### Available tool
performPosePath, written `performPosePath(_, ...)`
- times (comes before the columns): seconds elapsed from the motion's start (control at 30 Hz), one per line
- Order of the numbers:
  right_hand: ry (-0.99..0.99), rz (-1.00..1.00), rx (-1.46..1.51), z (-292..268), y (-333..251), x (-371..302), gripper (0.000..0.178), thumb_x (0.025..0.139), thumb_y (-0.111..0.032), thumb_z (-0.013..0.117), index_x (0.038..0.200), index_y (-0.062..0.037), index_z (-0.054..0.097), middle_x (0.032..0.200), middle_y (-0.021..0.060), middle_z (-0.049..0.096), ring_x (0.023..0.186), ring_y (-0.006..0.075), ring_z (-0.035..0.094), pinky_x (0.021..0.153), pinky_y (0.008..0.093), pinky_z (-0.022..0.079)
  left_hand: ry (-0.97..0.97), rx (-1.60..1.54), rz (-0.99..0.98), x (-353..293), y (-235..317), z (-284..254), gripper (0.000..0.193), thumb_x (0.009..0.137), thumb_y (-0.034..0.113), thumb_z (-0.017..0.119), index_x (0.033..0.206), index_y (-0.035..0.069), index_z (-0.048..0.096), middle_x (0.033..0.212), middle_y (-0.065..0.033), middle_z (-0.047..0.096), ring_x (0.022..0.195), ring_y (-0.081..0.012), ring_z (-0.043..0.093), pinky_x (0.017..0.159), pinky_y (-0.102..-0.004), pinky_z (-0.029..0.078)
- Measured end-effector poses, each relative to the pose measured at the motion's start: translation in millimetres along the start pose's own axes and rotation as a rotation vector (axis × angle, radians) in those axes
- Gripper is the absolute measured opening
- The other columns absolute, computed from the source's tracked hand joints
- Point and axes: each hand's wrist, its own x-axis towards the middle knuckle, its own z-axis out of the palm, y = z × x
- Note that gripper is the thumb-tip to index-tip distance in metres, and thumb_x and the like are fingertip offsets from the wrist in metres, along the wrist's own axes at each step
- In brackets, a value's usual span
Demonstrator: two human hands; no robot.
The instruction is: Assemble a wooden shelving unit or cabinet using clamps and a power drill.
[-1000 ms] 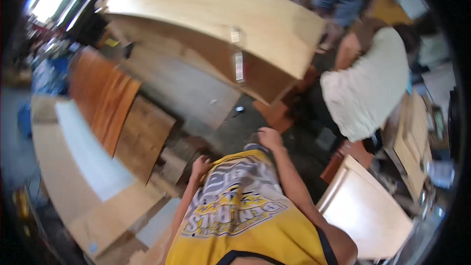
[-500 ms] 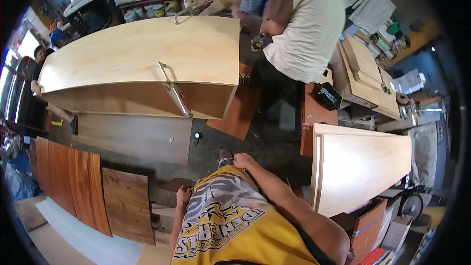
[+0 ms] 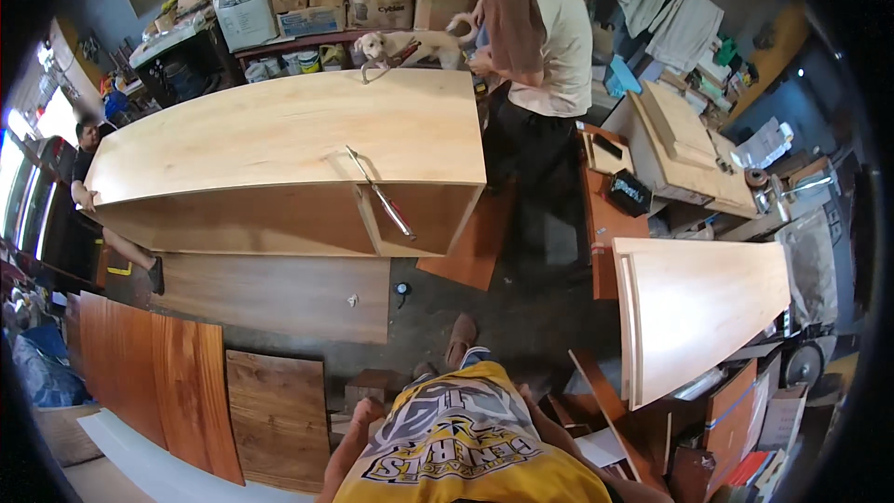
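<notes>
My left hand (image 3: 370, 409) hangs low beside my yellow jersey (image 3: 466, 452), its fingers mostly turned out of sight. On the other side my right hand (image 3: 528, 395) is largely hidden by the jersey. Neither visibly touches the wood. Ahead lies a long pale plywood cabinet (image 3: 289, 130) on its side, open toward me, with a divider (image 3: 369, 220) inside. One clamp (image 3: 382, 196) grips its near edge at that divider; another clamp (image 3: 396, 58) sits on the far edge.
A co-worker (image 3: 549, 37) stands at the cabinet's right end; another person (image 3: 86, 154) holds its left end. A dog (image 3: 419, 47) is behind it. Brown boards (image 3: 275, 419) lie at left, pale panels (image 3: 703, 312) at right. A small round black object (image 3: 402, 290) lies on the floor.
My right hand has dropped from the front hem of my jersey to my side. The co-worker on the right has straightened up from bending. My view has shifted, so the cabinet sits lower.
</notes>
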Motion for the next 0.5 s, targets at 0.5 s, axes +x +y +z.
performPosePath(0.5,-0.042,-0.113,-0.539,-124.6,-121.6,37.9,0.023,0.072,-0.026,0.058,0.089,-0.0154,0.071,0.094,0.0108,0.067,0.088,0.0321,0.064,0.076,0.0393,0.052,0.253,-1.954,0.151,13.1,4.7,108.9,0.028,0.078,0.029,0.064,0.09,0.004,0.068,0.072,-0.004,0.065,0.065,-0.0122,0.06,0.054,-0.0266,0.047)
